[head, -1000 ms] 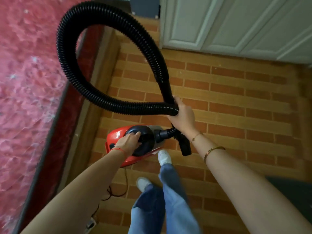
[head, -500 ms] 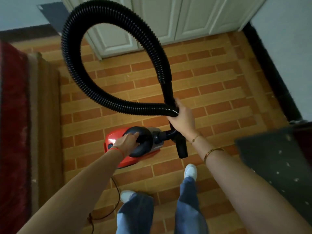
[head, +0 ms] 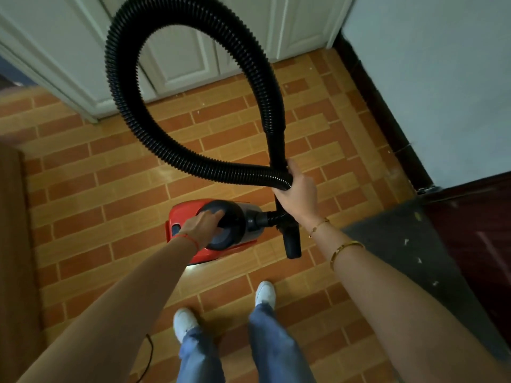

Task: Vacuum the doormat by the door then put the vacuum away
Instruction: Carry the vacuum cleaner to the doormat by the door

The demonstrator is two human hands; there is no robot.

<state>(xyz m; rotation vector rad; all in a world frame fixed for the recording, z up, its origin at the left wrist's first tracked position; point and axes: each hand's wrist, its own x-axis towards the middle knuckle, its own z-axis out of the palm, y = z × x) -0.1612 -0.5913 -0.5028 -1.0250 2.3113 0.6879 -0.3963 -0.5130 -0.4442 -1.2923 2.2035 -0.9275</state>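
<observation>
A dark wooden edge runs down the floor's left side, and white panelled doors (head: pixel 177 51) close its far edge. Between them the brick-patterned floor (head: pixel 105 172) lies bare, with open room left of and beyond the vacuum. The left hand (head: pixel 203 229) is wrapped around the dark handle on top of the red vacuum (head: pixel 193 214), which sits near the floor's middle, its long axis running left to right and its hose port facing right. Whether it touches the floor cannot be told. The black hose (head: pixel 124 87) loops up toward the doors and back down. The right hand (head: pixel 300 193) is closed around both hose ends where they cross; the nozzle (head: pixel 292 244) points toward the feet. At the floor's right edge lies the grey doormat (head: pixel 409 244), cut off by the right arm, beside a dark red door. A thin cord near the bottom edge is only partly visible.
</observation>
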